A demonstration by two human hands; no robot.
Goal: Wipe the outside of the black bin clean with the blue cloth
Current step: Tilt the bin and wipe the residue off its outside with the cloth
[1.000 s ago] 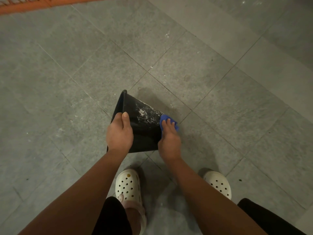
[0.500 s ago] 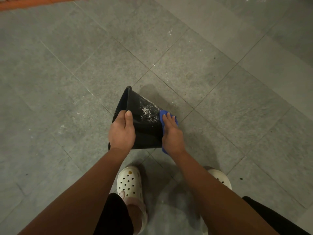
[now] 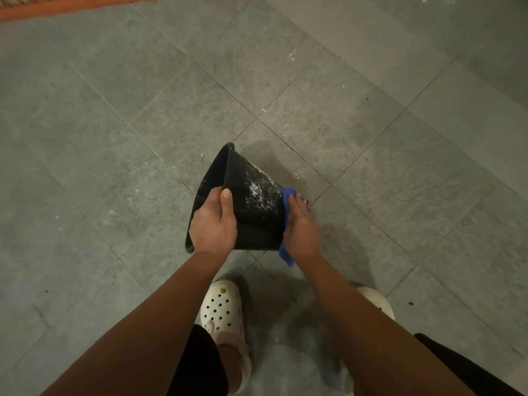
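The black bin (image 3: 254, 204) is tipped on its side above the floor, its open mouth facing left and its narrow base to the right. White dusty smears cover its upper outer wall. My left hand (image 3: 213, 224) grips the rim, thumb on the outside and fingers inside. My right hand (image 3: 300, 224) presses the blue cloth (image 3: 285, 254) flat against the bin's base end. The cloth shows above my fingertips and below my wrist; the rest is hidden under the palm.
Grey stone floor tiles (image 3: 114, 138) with white specks lie all around. My two feet in white perforated clogs (image 3: 223, 312) stand just below the bin. An orange strip (image 3: 57, 7) runs along the top left edge.
My right hand with the cloth has slid down along the bin's base end, and more cloth now hangs below the wrist. The left hand's grip on the rim is unchanged.
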